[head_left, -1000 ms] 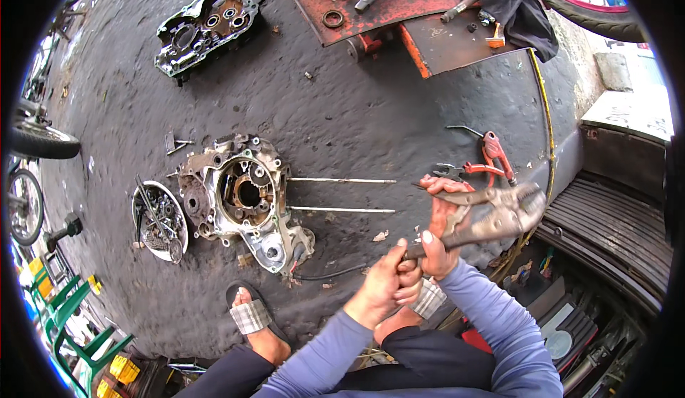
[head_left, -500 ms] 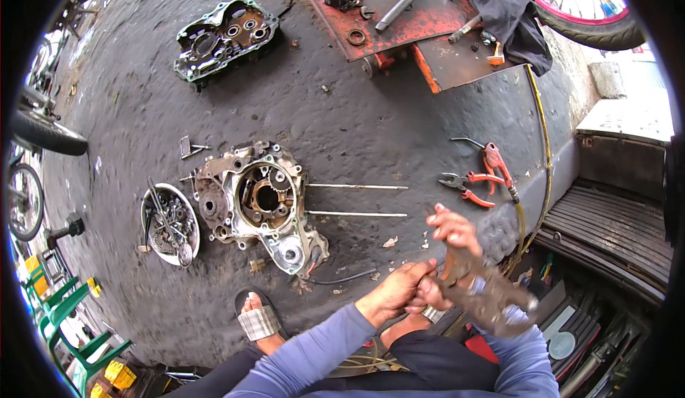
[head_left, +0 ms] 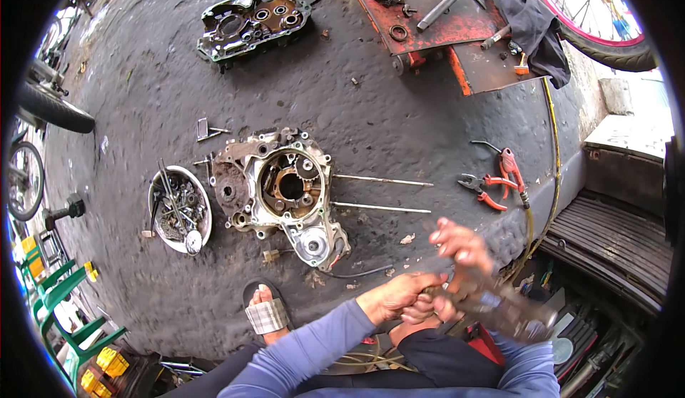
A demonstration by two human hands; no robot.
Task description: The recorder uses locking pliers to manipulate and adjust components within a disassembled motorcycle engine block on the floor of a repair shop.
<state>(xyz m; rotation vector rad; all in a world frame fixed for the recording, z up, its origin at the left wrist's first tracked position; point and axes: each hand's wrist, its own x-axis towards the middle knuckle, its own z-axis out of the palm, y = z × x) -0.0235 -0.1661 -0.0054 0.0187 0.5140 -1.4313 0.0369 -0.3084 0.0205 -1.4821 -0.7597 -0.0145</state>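
A brownish, grimy metal part, long and smeared by motion, is held at the right front above my leg. My right hand is closed around its far end, with the forearm behind the part and the fingertips showing past its edge. My left hand is closed in a pinch at the part's left end; whatever is between those fingers is hidden. On the ground to the left lies an opened engine crankcase, its round opening facing up and two long studs pointing right.
A white bowl of small metal parts stands left of the crankcase. Another casing half lies farther off. Red-handled pliers and an air blow gun lie at right, near a yellow hose and a red metal platform.
The view has shifted, so the ground objects sit farther right and slightly higher. The metal part has moved a little in my hands; both hands stay at it.
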